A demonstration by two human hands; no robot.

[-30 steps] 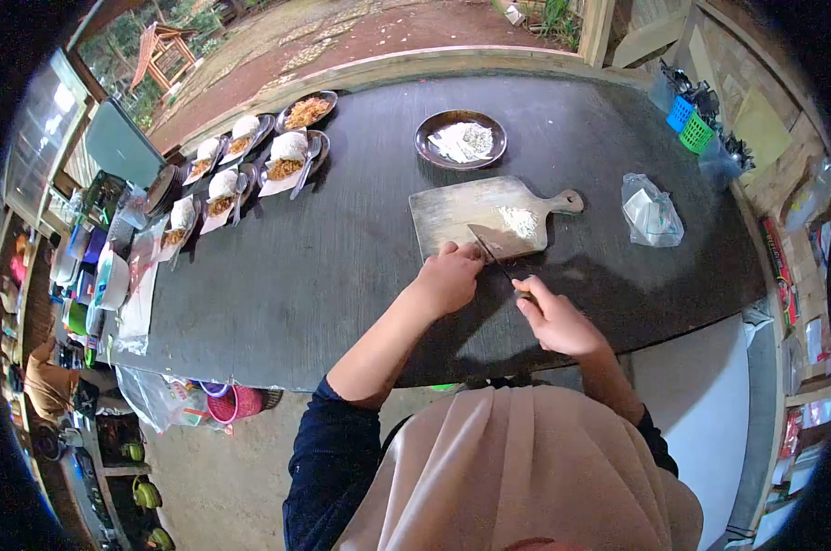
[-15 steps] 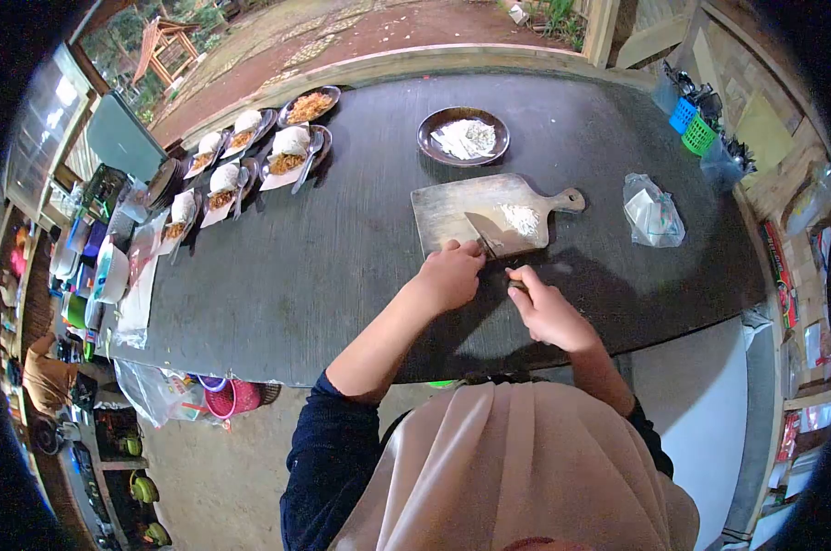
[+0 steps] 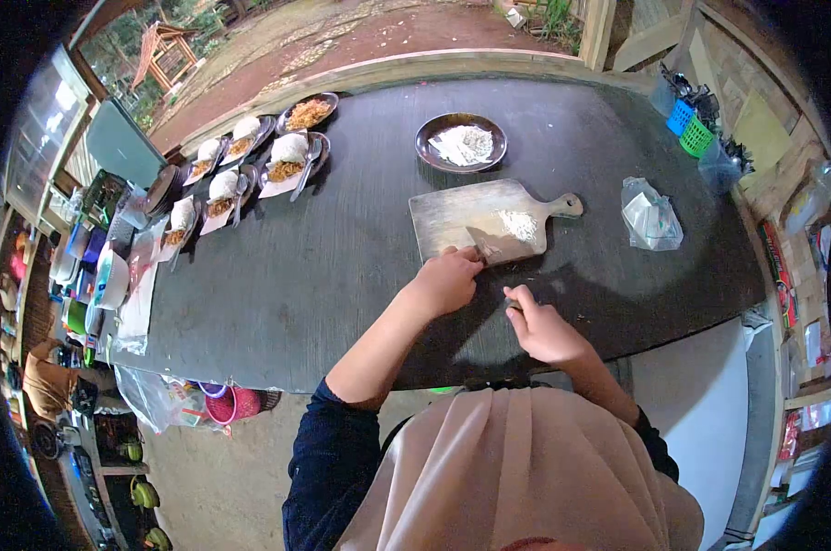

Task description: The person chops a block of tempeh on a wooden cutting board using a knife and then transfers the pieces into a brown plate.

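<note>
Since the earlier frames, the right hand [image 3: 546, 326] has drawn back a little toward the body, while the left hand [image 3: 449, 278] has barely moved. Taking the clock from the cutting board's [image 3: 443, 216] middle, the right hand is at 5 o'clock, its fingers closed around the knife [image 3: 514, 304] (the blade is hard to make out against the dark table [image 3: 360, 248]). At 7 o'clock the left fingers curl over the board's near edge; I cannot tell whether they pinch anything. A white pile [image 3: 518, 226] lies on the board's 3 o'clock side.

If the knife slipped, its edge could nick the left fingertips, since they sit so near its line; a jolt to the board could scatter the pile.

At 12 o'clock, a brown dish [image 3: 423, 147] holds more white food. From 9 to 10 o'clock, 5 plates [image 3: 324, 154] carry white mounds and brownish shreds; 1 more [image 3: 333, 104] bears only orange-brown shreds. A clear bag [image 3: 651, 216] at 3 o'clock contains something white.
</note>
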